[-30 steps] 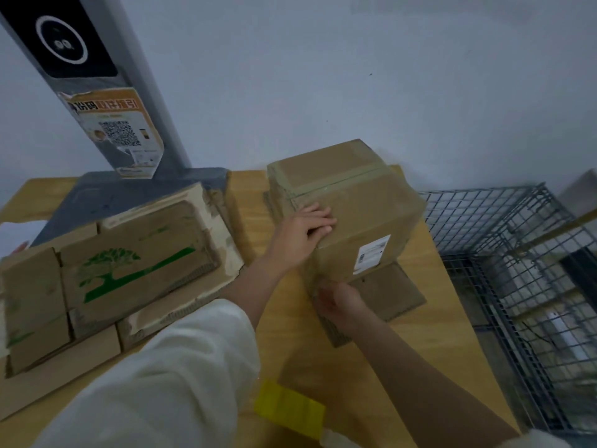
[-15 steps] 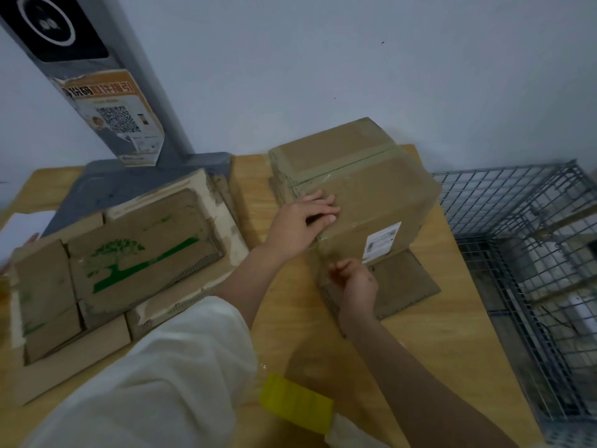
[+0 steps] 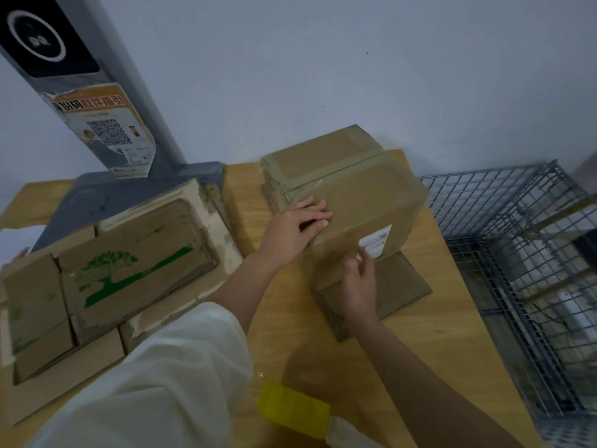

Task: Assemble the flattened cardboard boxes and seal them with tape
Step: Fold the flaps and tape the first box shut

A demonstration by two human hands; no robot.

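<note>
An assembled cardboard box [image 3: 361, 189] with tape along its top seam and a white label stands on a flat piece of cardboard [image 3: 400, 286] on the wooden table [image 3: 452, 334]. My left hand [image 3: 290, 227] lies flat on the box's near top edge with straight fingers. My right hand [image 3: 358, 279] is against the box's front face below the label, its fingers pressing on the clear tape there. A yellow tape dispenser [image 3: 294, 412] sits at the table's near edge.
A stack of flattened boxes with a green tree print [image 3: 106, 279] fills the left of the table. A grey stand with a QR sticker [image 3: 106, 130] rises behind them. A wire cage [image 3: 523, 253] stands right of the table.
My right hand has moved up the box's front face from its base toward the label. My left hand stays on the top edge.
</note>
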